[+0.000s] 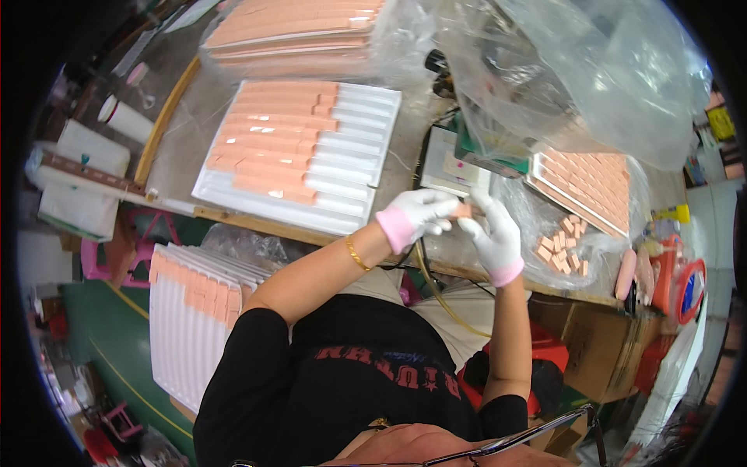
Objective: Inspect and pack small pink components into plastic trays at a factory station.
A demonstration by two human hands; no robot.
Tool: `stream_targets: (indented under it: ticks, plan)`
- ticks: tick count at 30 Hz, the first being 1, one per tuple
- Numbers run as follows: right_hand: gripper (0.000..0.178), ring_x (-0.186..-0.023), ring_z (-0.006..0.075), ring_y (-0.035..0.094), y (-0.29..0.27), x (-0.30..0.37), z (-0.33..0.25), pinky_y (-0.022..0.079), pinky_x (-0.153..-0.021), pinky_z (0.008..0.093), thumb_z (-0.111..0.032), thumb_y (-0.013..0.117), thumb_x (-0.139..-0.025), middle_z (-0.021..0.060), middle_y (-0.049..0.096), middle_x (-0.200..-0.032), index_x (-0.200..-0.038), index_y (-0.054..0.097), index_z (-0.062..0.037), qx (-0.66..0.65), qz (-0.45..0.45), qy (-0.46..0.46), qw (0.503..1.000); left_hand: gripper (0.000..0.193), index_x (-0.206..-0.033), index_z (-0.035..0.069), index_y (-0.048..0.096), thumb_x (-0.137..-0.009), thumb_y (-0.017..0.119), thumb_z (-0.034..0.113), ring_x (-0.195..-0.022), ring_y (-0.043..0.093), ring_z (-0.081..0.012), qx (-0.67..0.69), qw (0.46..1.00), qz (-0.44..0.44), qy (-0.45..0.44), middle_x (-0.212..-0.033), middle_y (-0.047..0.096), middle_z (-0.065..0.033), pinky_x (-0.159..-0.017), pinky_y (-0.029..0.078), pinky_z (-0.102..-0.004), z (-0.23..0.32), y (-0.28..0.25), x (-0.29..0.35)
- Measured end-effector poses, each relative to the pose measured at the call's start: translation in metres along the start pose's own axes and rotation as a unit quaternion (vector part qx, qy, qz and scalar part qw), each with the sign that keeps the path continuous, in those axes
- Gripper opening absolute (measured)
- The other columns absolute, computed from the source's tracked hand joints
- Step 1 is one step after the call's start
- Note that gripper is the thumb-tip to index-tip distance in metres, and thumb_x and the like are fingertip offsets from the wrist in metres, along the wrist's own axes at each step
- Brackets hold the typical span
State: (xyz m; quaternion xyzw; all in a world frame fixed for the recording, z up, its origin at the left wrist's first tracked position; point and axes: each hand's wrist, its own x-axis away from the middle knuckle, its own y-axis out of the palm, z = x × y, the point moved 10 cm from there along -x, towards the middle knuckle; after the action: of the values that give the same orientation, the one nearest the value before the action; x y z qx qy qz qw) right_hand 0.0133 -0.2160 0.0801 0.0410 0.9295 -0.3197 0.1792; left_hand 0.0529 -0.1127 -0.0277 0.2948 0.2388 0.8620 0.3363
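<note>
In front of me, near the table's front edge, both white-gloved hands meet around a small peach-coloured block. My left hand pinches it from the left side. My right hand grips it from the right with thumb and fingers. Just beyond the hands sits a flat pale device beside a dark green machine part. To the left lies a white ribbed tray, its grooves partly filled with rows of peach blocks. On the right, several loose blocks lie on clear plastic.
A fuller tray of blocks rests at the right. Wrapped stacked trays stand at the back. A large plastic bag hangs over the right rear. More trays lean below the table at left. A yellow hose runs down beside my lap.
</note>
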Motion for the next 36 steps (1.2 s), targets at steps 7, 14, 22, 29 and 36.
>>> stream_targets:
  ticks: [7,14,22,29,36]
  plan:
    - [0.034,-0.098,0.0298,0.054,0.008,-0.019,0.032,0.045,-0.085,0.0381,-0.022,0.077,-0.070,0.0161,0.056,-0.103,-0.095,0.067,-0.0004,-0.025,0.126,0.068,0.989,0.046,-0.125,0.001,0.052,-0.093,0.058,0.033,-0.082,0.062,-0.0131,-0.119,0.990,0.067,0.040,-0.108,0.063,-0.0082,-0.066,0.049,-0.0240,0.037,-0.025,0.005]
    - [0.035,-0.089,0.0352,0.057,-0.008,-0.056,0.071,0.048,-0.080,0.0436,-0.027,0.081,-0.060,0.0142,0.059,-0.090,-0.085,0.063,-0.0087,0.045,0.206,0.109,0.971,0.035,-0.111,0.011,0.062,-0.076,0.063,0.014,-0.124,0.038,-0.0421,-0.885,0.344,0.247,0.193,-0.130,0.050,-0.0131,-0.103,0.036,-0.0469,0.187,-0.140,0.012]
    - [0.030,-0.089,0.0338,0.059,-0.150,0.016,0.121,0.048,-0.083,0.0399,-0.029,0.069,-0.073,0.0167,0.063,-0.086,-0.092,0.068,-0.0057,0.333,0.268,0.184,0.885,0.029,-0.104,0.008,0.061,-0.075,0.065,0.011,-0.127,0.039,-0.0370,-0.896,0.322,0.210,0.220,-0.128,0.052,-0.0143,-0.103,0.035,-0.0456,0.188,-0.143,0.020]
    - [0.026,-0.105,0.0301,0.057,-0.189,0.060,0.211,0.048,-0.090,0.0400,-0.027,0.064,-0.080,0.0118,0.060,-0.108,-0.105,0.068,-0.0202,0.439,-0.018,0.319,0.840,0.031,-0.116,0.003,0.059,-0.090,0.064,0.021,-0.079,0.057,-0.0120,-0.445,0.830,0.232,0.242,-0.094,0.063,-0.0040,-0.070,0.047,-0.0255,0.170,-0.131,0.003]
    - [0.030,-0.086,0.0283,0.065,-0.165,0.032,0.151,0.052,-0.080,0.0360,-0.023,0.071,-0.076,0.0130,0.066,-0.089,-0.099,0.063,-0.0055,0.356,0.049,0.294,0.886,0.045,-0.126,0.004,0.056,-0.092,0.057,0.035,-0.062,0.050,-0.0044,-0.407,0.910,0.027,0.081,-0.086,0.064,-0.0009,-0.055,0.041,-0.0184,0.083,-0.014,-0.016]
